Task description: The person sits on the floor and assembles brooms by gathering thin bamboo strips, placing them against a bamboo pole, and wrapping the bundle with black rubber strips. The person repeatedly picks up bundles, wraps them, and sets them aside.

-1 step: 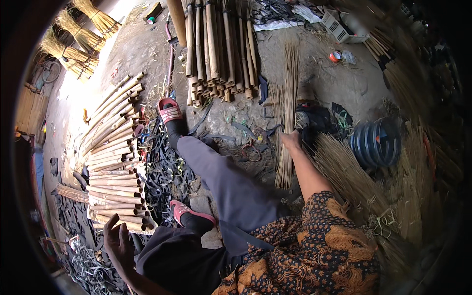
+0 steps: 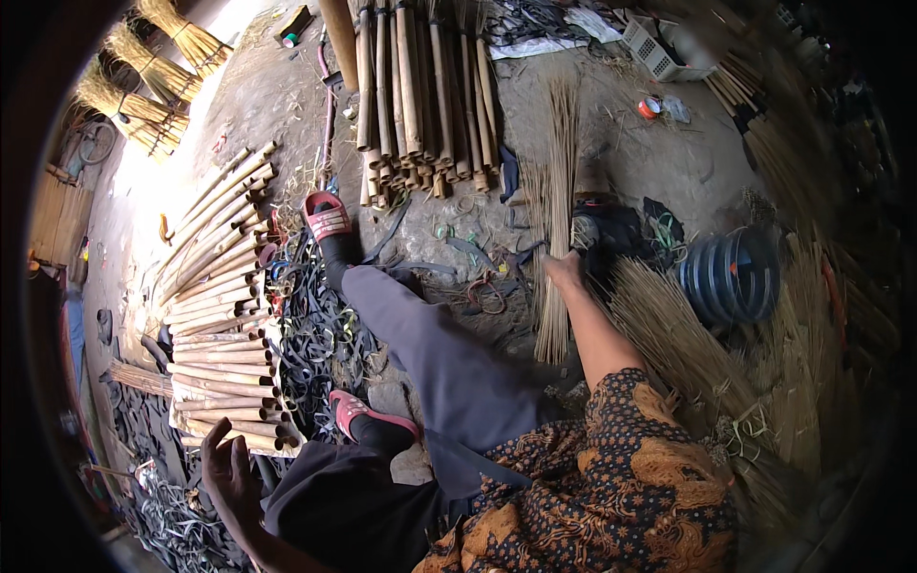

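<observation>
A: What's the right hand (image 2: pixel 565 271) doing?

B: It's closed round a bunch of thin sticks (image 2: pixel 554 205). Fingers wrapped tight on it, abt halfway down. The bunch lies on the dirt ground (image 2: pixel 659 162), straight ahead of the person, one end near the leg, other end pointing far away.

A: & the left hand (image 2: pixel 226 468)?

B: Low on the left side. Fingers spread, holding nothing. It's just beside the stack of short cut poles (image 2: pixel 224 325) & over the black strips (image 2: pixel 181 530).

A: Any boxes or packs?

B: A white crate w/ holes (image 2: pixel 652 50) at the top right, tipped a bit. Can't tell what's in it. A small round tin, red & blue (image 2: pixel 650 107), lies on the ground below it. A flat box w/ a green bit (image 2: pixel 292 26) is at the top, left of the long poles. Too small to see labels.

A: Any tubs?

B: A round ribbed thing, blue-black (image 2: pixel 731 277), on the right, lying on its side. Inside is dark, can't tell.

A: What else?

B: Long thick poles (image 2: pixel 420 95) in a row up top. Three tied brooms (image 2: pixel 153 76) at top left. More thin sticks in a pile (image 2: pixel 688 353) by the right arm. More black strips (image 2: pixel 320 325) between the legs & the short poles. Red shoes (image 2: pixel 327 217) on both feet, grey trousers (image 2: pixel 430 353), brown patterned top (image 2: pixel 611 487).
</observation>
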Demonstrator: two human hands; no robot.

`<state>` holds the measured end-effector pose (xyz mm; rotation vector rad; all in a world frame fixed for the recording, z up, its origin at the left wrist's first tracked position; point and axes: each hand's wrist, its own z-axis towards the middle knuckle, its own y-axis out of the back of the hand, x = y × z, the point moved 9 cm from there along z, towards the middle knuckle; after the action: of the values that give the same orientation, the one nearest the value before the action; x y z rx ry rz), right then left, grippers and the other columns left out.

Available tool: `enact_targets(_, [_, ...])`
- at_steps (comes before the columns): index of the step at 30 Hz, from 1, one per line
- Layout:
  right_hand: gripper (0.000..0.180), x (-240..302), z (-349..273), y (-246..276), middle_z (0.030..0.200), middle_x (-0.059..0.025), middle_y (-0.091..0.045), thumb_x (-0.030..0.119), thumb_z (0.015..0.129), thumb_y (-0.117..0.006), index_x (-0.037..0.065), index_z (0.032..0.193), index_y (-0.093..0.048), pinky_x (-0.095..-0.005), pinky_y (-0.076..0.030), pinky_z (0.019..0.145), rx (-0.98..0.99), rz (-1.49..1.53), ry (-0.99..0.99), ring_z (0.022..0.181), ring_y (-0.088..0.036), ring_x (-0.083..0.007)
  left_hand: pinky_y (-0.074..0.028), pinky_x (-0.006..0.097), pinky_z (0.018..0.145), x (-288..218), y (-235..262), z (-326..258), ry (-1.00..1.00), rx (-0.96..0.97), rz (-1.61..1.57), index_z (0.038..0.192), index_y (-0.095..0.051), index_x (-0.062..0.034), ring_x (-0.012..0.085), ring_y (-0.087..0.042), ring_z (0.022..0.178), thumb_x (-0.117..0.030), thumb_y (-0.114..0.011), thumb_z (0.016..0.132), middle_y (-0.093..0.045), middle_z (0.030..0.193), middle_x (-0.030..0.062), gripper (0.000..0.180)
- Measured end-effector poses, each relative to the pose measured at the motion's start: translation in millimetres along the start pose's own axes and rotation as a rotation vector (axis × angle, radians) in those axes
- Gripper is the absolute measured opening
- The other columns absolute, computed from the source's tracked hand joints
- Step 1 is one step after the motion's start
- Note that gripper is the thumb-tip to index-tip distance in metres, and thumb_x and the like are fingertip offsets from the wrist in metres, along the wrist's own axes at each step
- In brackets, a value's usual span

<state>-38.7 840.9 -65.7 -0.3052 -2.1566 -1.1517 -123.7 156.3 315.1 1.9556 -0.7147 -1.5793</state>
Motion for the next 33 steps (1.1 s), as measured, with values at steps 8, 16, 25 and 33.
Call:
enact_targets(8, [0.069, -48.5, 31.1, 1.8, 0.137, -0.0241, -0.064, 0.044, 0.088, -0.073, 0.003, 0.142, -0.056, -0.0456, -0.047, 0.109, -0.014, -0.195, -0.074, 0.129, -0.06, -0.0394, -0.036, 0.023, 0.061, -5.5, -15.8, 7.2, -0.001, 0.067, 0.054, 0.135, -0.058, 0.0016, 0.0041, -0.044, 0.07, -0.016, -0.063, 0.104, -0.061, 0.086, 0.0013, 0.036])
enact_targets(16, [0.065, -68.6, 28.5, 10.3, 0.124, -0.0232, -0.071, 0.033, 0.083, -0.081, -0.001, 0.135, -0.062, -0.0437, -0.053, 0.099, -0.014, -0.302, -0.038, 0.115, -0.068, -0.0363, -0.035, 0.023, 0.06, -11.3, -30.2, 9.8, -0.092, 0.092, 0.08, 0.135, -0.058, 0.0003, 0.0044, -0.045, 0.069, -0.019, -0.062, 0.105, -0.061, 0.085, 0.0023, 0.035])
enact_targets(25, [0.051, -82.3, 41.0, 10.9, 0.125, -0.0262, -0.068, 0.031, 0.087, -0.071, 0.0, 0.127, -0.063, -0.0488, -0.05, 0.104, -0.052, -0.183, -0.075, 0.122, -0.063, -0.0423, -0.05, 0.032, 0.081, -7.0, -28.1, 10.8, -0.113, 0.118, 0.165, 0.136, -0.058, 0.0028, 0.0152, -0.064, 0.091, -0.027, -0.061, 0.105, -0.069, 0.12, 0.0131, 0.043])
enact_targets(33, [0.067, -62.2, 29.6, 28.4, 0.125, -0.0305, -0.067, 0.042, 0.083, -0.072, -0.006, 0.129, -0.063, -0.0454, -0.051, 0.101, -0.02, -0.23, -0.034, 0.12, -0.064, -0.0427, -0.049, 0.029, 0.078, -7.9, -30.2, 8.8, -0.072, 0.135, 0.136, 0.136, -0.059, 0.0025, 0.0129, -0.063, 0.087, -0.022, -0.062, 0.105, -0.071, 0.115, 0.0112, 0.039])
